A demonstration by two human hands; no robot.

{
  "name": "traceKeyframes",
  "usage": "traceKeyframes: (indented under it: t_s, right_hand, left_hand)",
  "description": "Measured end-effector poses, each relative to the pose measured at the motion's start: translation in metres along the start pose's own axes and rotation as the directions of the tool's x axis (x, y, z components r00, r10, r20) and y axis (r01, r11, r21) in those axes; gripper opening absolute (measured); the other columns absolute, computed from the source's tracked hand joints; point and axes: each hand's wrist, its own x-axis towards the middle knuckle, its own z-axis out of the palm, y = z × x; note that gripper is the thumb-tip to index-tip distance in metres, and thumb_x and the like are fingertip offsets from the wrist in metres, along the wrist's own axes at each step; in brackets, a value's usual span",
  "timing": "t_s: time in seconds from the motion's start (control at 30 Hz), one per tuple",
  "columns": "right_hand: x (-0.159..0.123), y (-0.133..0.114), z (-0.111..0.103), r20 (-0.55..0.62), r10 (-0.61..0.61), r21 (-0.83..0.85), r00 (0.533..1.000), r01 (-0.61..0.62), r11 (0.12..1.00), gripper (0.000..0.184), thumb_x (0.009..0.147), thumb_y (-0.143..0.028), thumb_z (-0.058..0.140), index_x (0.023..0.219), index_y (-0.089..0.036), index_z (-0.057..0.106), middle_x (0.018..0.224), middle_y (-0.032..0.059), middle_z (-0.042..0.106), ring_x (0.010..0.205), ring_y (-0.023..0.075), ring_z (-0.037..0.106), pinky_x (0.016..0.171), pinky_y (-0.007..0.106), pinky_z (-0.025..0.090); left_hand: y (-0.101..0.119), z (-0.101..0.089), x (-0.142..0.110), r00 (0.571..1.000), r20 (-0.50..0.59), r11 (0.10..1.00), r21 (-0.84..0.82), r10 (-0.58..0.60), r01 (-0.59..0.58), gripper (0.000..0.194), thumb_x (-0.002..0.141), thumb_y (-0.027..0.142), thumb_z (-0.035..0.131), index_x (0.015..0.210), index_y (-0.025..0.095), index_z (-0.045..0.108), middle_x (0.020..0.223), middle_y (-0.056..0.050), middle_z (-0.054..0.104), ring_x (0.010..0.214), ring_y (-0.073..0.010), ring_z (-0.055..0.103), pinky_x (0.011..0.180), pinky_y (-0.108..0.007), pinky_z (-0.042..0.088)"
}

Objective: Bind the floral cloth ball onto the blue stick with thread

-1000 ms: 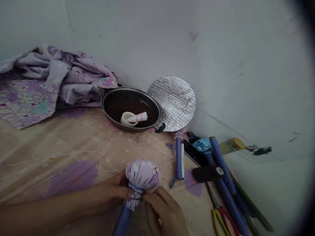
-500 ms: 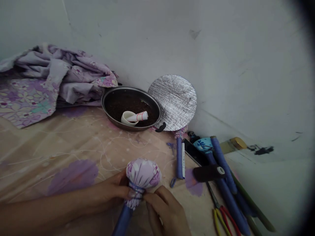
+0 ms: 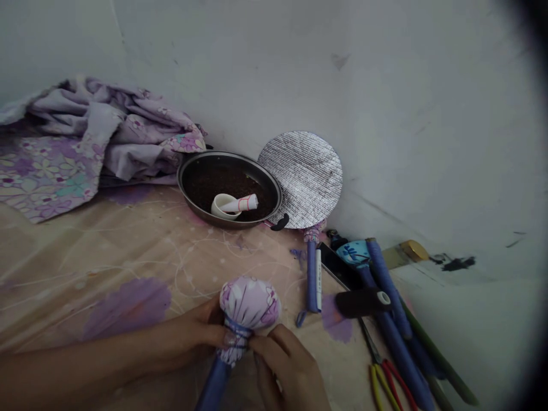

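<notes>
A stick wrapped in blue [image 3: 214, 381] stands tilted at the front, its rounded head [image 3: 250, 299] covered in gathered lilac floral cloth. Blue and darker bands bind the cloth at the neck [image 3: 237, 334]. My left hand [image 3: 205, 331] is closed round this neck from the left, thumb pressed on the bands. From the right, my right hand [image 3: 291, 365] meets the binding with thumb and index finger pinched together. Whatever lies between those fingertips is too small or hidden to make out.
A dark pan [image 3: 231, 157] with a white cup [image 3: 220, 208] stands at the wall beside a silvery disc [image 3: 302, 177]. Crumpled floral cloth [image 3: 103, 125] lies left. To the right are a dark thread spool [image 3: 362, 303], pliers [image 3: 379, 371] and blue-wrapped sticks [image 3: 398, 348].
</notes>
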Motion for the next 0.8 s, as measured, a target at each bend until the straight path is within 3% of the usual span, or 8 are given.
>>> traceKeyframes:
  t_s: [0.23, 0.47, 0.6, 0.8]
  right_hand:
    - [0.0008, 0.0003, -0.0003, 0.005, -0.044, -0.083, 0.999, 0.044, 0.996, 0.048, 0.103, 0.008, 0.056, 0.116, -0.022, 0.091, 0.095, 0.0076, 0.086, 0.077, 0.0203, 0.086, 0.075, 0.021, 0.07]
    - [-0.0015, 0.0031, 0.0041, 0.004, -0.029, -0.053, 1.0, 0.029, 0.998, 0.049, 0.102, 0.008, 0.058, 0.118, -0.023, 0.092, 0.095, 0.0077, 0.085, 0.077, 0.0205, 0.086, 0.076, 0.022, 0.07]
    - [-0.0015, 0.0001, 0.0032, -0.008, -0.02, -0.04, 1.0, 0.019, 0.999, 0.045, 0.101, 0.008, 0.062, 0.116, -0.022, 0.092, 0.094, 0.0082, 0.084, 0.077, 0.0215, 0.086, 0.077, 0.023, 0.071]
    - [-0.0031, -0.004, 0.0033, -0.002, -0.001, -0.07, 1.0, 0.001, 0.998, 0.05, 0.104, 0.009, 0.056, 0.117, -0.023, 0.092, 0.097, 0.0082, 0.086, 0.082, 0.0217, 0.089, 0.077, 0.023, 0.07]
  left_hand:
    - [-0.0037, -0.0038, 0.0015, 0.999, -0.031, 1.0, 0.006, 0.007, -0.007, 0.081, 0.07, 0.028, 0.117, 0.146, 0.028, 0.089, 0.118, -0.004, 0.094, 0.102, -0.0219, 0.079, 0.086, -0.027, 0.06]
    - [-0.0042, -0.0052, 0.0022, 1.0, 0.014, 1.0, -0.005, 0.017, -0.017, 0.077, 0.074, 0.02, 0.113, 0.147, 0.029, 0.089, 0.116, -0.001, 0.093, 0.107, -0.0215, 0.08, 0.091, -0.026, 0.06]
    - [-0.0067, -0.0067, 0.0023, 1.0, 0.007, 1.0, -0.008, 0.015, -0.015, 0.08, 0.07, 0.022, 0.115, 0.145, 0.029, 0.089, 0.127, -0.004, 0.092, 0.105, -0.0221, 0.079, 0.088, -0.027, 0.059]
    - [-0.0087, -0.0067, 0.0013, 0.998, 0.032, 0.999, 0.014, 0.046, -0.046, 0.074, 0.073, 0.029, 0.116, 0.142, 0.032, 0.089, 0.119, 0.0, 0.091, 0.107, -0.0218, 0.077, 0.087, -0.027, 0.055]
